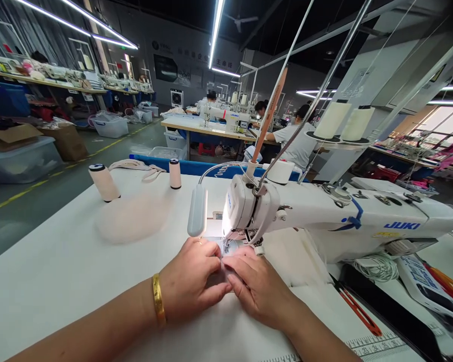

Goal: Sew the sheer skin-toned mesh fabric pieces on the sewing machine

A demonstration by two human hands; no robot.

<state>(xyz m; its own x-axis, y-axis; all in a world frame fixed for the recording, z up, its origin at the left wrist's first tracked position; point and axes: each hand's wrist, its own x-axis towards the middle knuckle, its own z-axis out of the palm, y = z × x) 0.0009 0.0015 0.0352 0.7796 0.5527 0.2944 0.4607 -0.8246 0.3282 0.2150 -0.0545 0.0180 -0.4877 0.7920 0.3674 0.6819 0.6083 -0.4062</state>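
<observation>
My left hand [196,279], with a gold bracelet [158,299] on the wrist, lies just left of the needle area with its fingers curled and pinching. My right hand [258,286] meets it from the right, fingers bent and pressed down. Between the fingertips is a thin, pale piece of fabric [224,274], mostly hidden by the hands. Right above them stands the head of a white sewing machine [245,206]; its presser foot [226,246] is close to both hands' fingertips. A lit lamp [198,211] hangs beside the needle.
A sheer pale fabric piece [132,221] and two thread spools, one tilted [104,183] and one upright [175,174], lie left. Cream cloth [296,256] sits under the machine arm. Orange-handled thread snips [362,309], a black phone-like slab [392,311] and a coiled cable [377,267] are right.
</observation>
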